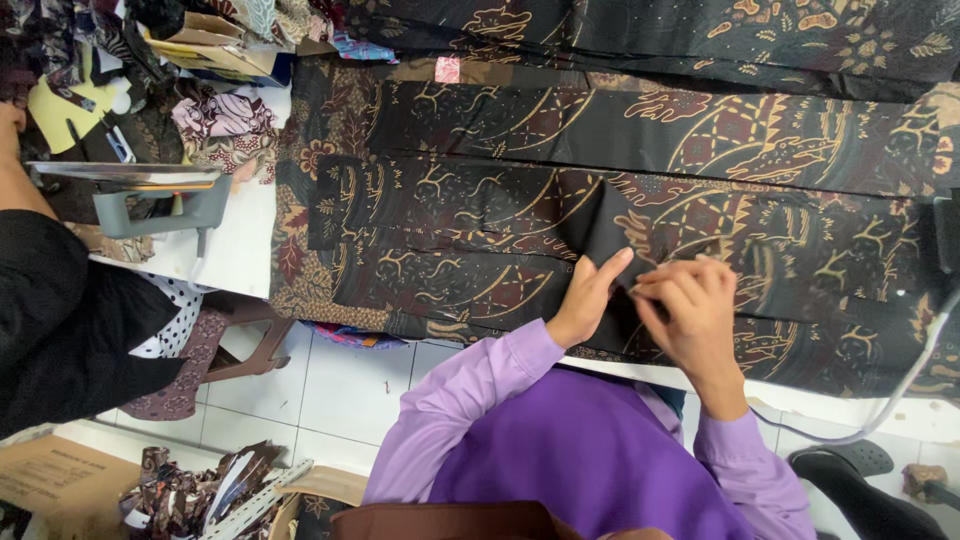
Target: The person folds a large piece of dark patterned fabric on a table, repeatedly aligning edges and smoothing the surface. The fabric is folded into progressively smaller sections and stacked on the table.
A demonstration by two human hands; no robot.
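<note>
Batik cloth (560,215) long axis runs 3 to 9 o'clock. Left hand (588,298) flat on it, right hand (690,305) pinching its fold; hands touching.

You can't see what your right hand (690,300) pinches; the dark patterned cloth (600,180) runs off the frame's top and right edges.

The batik cloth (520,200) is woven fabric, matt and smooth, black with tan and maroon print. The tabletop (245,240) is a smooth white laminate with a slight sheen. The floor (350,390) is glossy white ceramic tile. The sleeves (470,385) are soft matt purple cloth. The stool (245,340) is smooth brown plastic. The box (50,480) is dull brown cardboard. The cable (900,385) is glossy white plastic.
</note>
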